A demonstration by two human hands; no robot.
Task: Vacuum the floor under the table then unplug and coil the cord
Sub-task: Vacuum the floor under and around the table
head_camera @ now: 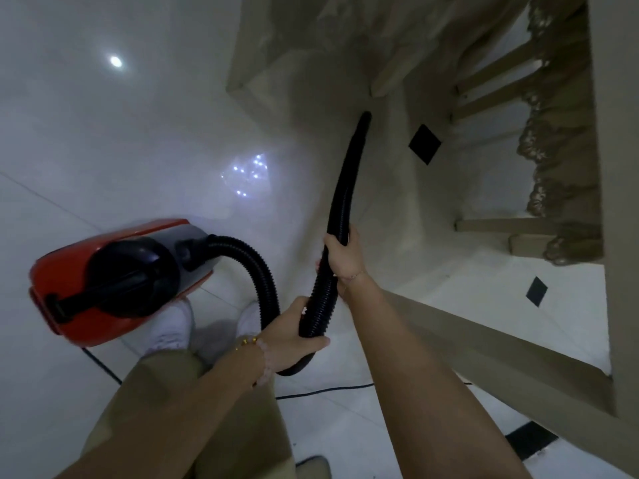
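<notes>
Right hand (pixel 340 252): closed around upper part of black ribbed hose (pixel 323 295), nozzle (pixel 359 133) angled toward shaded floor beneath table (pixel 619 202) with lace-edged cloth (pixel 553 150). Left hand (pixel 294 335): closed around same hose lower down, at its bend, gold bracelet at wrist. Red and grey vacuum body (pixel 114 278): at left above white glossy floor (pixel 103 133), whether resting or lifted not discernible; black cord (pixel 325 392) lying on tiles behind legs, white shoes (pixel 173 326) below canister.
</notes>
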